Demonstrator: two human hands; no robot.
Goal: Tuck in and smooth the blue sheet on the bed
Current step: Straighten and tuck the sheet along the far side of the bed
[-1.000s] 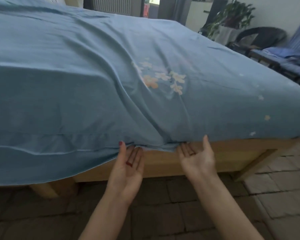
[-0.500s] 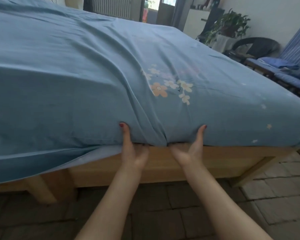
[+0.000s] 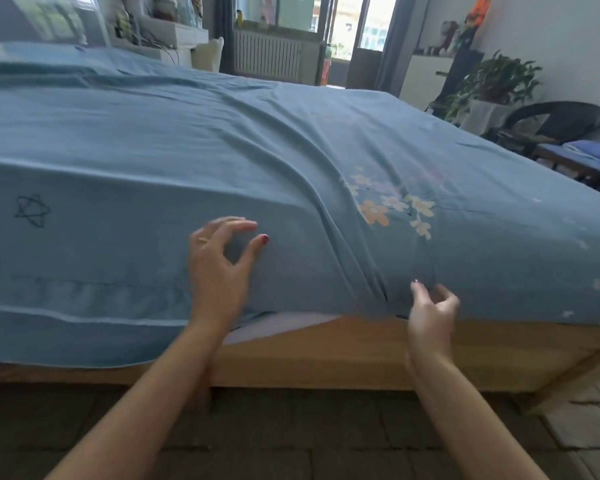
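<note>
- While the left hand [image 3: 219, 258] is held against the side of the mattress with its fingers loosely curled and nothing gripped, no tension is kept on the blue sheet [image 3: 222, 143]; the fold beside it could sag if it is left unsupported.
- At the lower edge, the right hand [image 3: 432, 306] is seen with fingers curled near the hem, but whether cloth is actually pinched cannot be told. If nothing is held, the part judged tucked along the wooden bed frame [image 3: 361, 355] could be pulled back out.
- To the left, a long stretch of the sheet is left hanging loose over the frame, with a pale underlayer [image 3: 284, 327] exposed between the hands; an uneven tuck is likely if only the middle is pushed in.
- Farther up, deep diagonal creases are seen running past the flower print [image 3: 392, 209] across the bed top. These could be locked in if tucking is finished before smoothing is done.
</note>
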